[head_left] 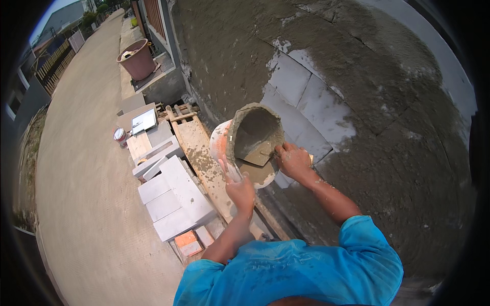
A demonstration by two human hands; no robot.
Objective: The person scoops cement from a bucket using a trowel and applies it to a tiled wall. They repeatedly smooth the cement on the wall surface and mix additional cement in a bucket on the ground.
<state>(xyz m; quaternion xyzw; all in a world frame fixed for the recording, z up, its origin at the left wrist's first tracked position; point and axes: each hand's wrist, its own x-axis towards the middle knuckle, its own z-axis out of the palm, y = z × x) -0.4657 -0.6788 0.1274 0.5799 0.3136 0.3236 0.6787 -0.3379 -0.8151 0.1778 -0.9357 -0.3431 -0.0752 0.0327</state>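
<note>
My left hand grips the near left side of a mortar-crusted bucket, tilted so that its mouth faces me. Wet grey mortar lies inside, low in the bucket. My right hand is closed round the handle of a trowel, whose flat blade reaches into the bucket and carries some mortar. The handle's light end shows just past my fist. Beside the bucket stands a wall, largely coated in grey mortar, with a patch of pale blocks showing through.
Below the bucket runs a mortar-spattered wooden plank. White blocks are stacked to its left, near an orange-and-white block. Farther off are a paint can and a large pinkish tub. A concrete road stretches along the left.
</note>
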